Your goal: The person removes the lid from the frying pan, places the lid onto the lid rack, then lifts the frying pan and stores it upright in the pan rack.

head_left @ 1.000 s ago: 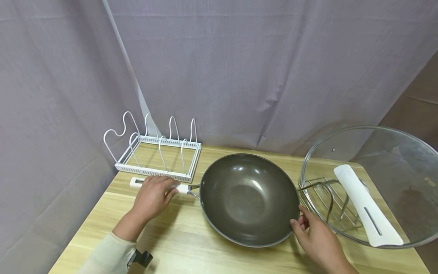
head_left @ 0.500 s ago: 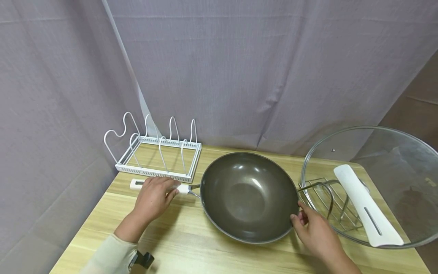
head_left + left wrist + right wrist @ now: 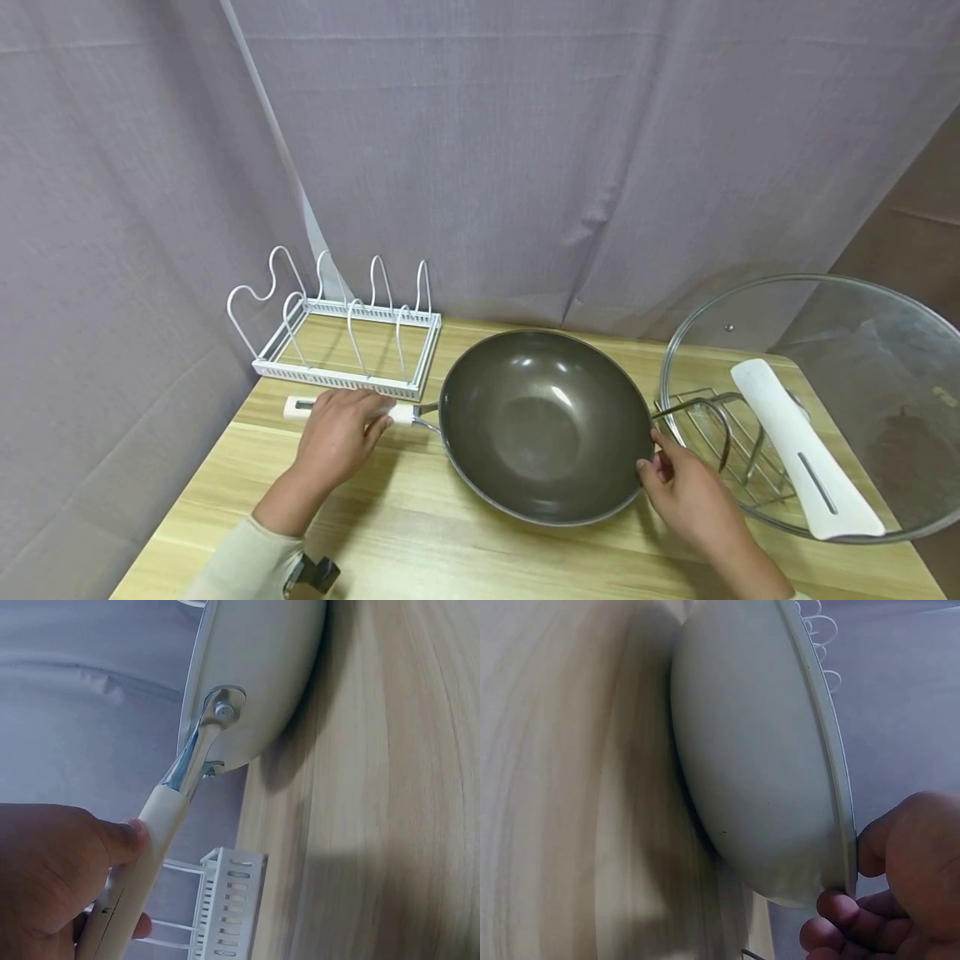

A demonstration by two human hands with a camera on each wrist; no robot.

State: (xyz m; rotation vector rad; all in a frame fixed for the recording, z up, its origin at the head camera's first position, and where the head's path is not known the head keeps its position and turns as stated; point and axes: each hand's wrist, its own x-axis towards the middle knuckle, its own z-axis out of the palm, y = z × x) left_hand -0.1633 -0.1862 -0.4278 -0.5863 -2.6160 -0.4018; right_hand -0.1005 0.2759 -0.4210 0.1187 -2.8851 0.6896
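One pan (image 3: 546,429), lower centre: left hand (image 3: 335,435) grips its handle (image 3: 403,414), right hand (image 3: 692,497) pinches its rim (image 3: 835,750). I'd worry a rightward nudge could knock the lid (image 3: 799,450), lower right.

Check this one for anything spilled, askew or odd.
Nothing looks spilled or askew. Two small marks stand out on the pan: a dark fleck on its pale outside, and a thin dark line along the handle. They interrupt plain surfaces; dirt, scratch or seam, I can't tell.
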